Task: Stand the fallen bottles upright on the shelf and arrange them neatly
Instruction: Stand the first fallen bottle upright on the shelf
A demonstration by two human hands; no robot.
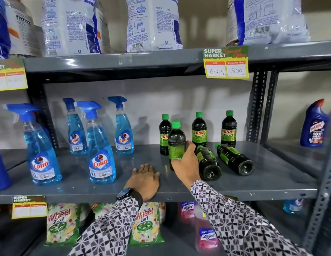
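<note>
On the grey middle shelf (262, 182) stand dark green-capped bottles with green labels. My right hand (186, 164) grips one upright bottle (176, 141) near the shelf's middle. Behind it stand three more upright: one (164, 133) partly hidden, one (199, 130), one (228, 129). Two bottles lie on their sides with bases toward me: one (209, 163) right beside my right hand, the other (235, 159) further right. My left hand (145, 179) rests flat, palm down, on the shelf's front edge, holding nothing.
Several blue spray bottles (101, 146) stand on the left of the same shelf. A blue toilet-cleaner bottle (314, 124) stands on the neighbouring rack at right. Detergent bags (153, 24) fill the shelf above; pouches (148, 224) and pink bottles (205, 231) sit below.
</note>
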